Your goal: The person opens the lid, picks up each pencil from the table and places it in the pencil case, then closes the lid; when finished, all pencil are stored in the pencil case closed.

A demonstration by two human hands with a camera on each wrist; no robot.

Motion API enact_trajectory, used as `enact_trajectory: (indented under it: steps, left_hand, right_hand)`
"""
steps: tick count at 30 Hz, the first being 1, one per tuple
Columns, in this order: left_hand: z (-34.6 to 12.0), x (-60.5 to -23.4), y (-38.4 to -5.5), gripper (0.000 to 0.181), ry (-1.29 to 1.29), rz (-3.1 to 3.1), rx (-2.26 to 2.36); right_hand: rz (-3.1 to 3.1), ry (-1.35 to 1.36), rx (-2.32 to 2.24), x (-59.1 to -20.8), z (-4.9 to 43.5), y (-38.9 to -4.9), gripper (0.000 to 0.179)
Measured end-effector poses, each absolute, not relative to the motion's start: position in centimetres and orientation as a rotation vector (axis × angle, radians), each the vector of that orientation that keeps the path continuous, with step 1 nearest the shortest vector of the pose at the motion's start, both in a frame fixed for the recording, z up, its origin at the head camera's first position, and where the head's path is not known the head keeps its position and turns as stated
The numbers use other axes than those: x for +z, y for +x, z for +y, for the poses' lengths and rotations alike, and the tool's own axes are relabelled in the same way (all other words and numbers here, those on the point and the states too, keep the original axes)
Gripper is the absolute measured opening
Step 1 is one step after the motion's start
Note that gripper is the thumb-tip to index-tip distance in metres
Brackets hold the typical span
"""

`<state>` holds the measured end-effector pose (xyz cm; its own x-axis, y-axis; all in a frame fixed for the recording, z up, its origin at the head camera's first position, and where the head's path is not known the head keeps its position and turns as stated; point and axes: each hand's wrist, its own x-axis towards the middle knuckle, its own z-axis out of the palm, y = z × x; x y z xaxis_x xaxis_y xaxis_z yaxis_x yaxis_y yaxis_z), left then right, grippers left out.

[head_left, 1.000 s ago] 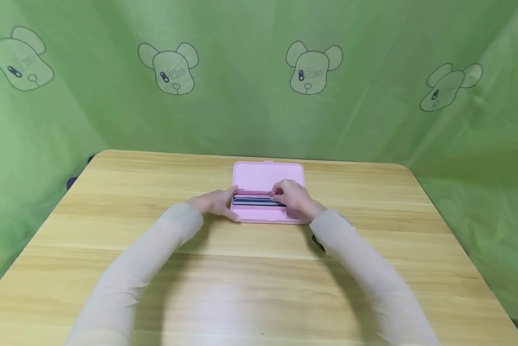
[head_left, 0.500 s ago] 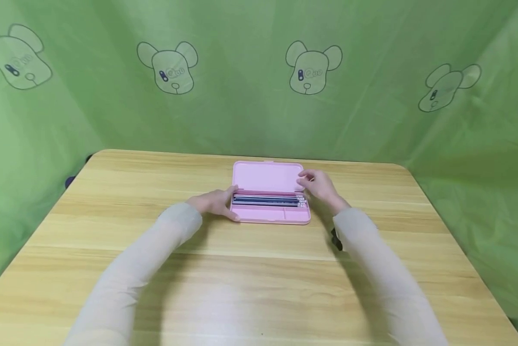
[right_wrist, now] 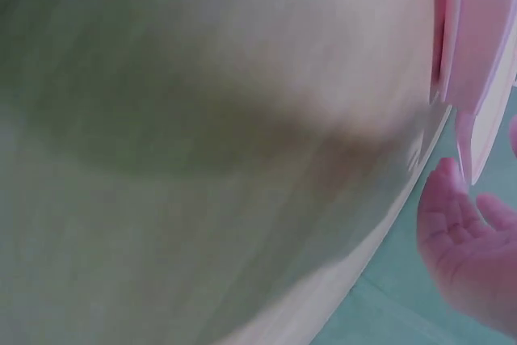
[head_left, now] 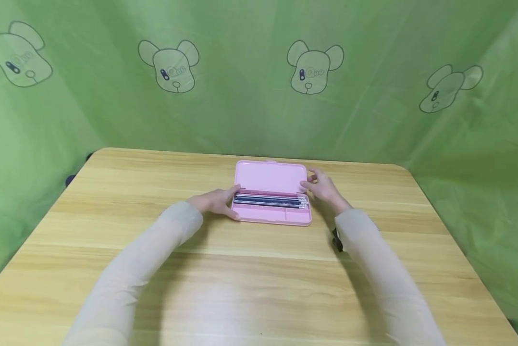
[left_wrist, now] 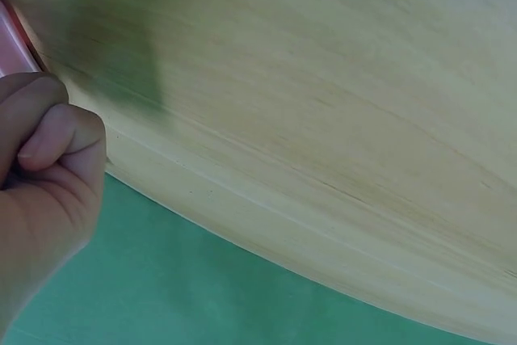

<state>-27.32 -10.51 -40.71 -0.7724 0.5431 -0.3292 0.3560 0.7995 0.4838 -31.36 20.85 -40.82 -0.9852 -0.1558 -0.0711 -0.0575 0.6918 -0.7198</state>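
Observation:
An open pink pencil case [head_left: 271, 177] lies at the far middle of the wooden table [head_left: 259, 288], its lid tilted up at the back. Several dark pencils [head_left: 269, 200] with white ends lie in a row in its tray. My left hand [head_left: 217, 202] grips the case's left end, thumb at the front corner. In the left wrist view the left hand [left_wrist: 40, 167] has curled fingers beside the case's pink corner [left_wrist: 16, 42]. My right hand [head_left: 324, 187] is at the lid's right edge with relaxed fingers. In the right wrist view its palm [right_wrist: 477, 256] is spread just below the pink lid [right_wrist: 472, 38].
A green cloth with bear prints [head_left: 313, 67] hangs close round the table's back and sides. The table has rounded far corners. A small dark thing [head_left: 70, 180] pokes out at the left edge. Bare wood stretches between my arms.
My right hand has left the pencils, moved right and back, and now sits at the lid's right edge. The pencils are uncovered. The left hand has kept its hold.

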Motion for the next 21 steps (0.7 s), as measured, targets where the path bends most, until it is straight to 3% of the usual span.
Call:
enact_trajectory:
  steps: [10, 21]
  left_hand:
    - [-10.29, -40.68, -27.49, 0.099, 0.637, 2.643, 0.434]
    - [-10.06, -40.86, -27.37, 0.094, 0.624, 2.747, 0.426]
  right_hand:
    - [2.668, -0.094, -1.428, -40.83, 20.84, -31.39, 0.068]
    - [2.813, -0.015, -1.571, -40.17, 20.89, -31.02, 0.051]
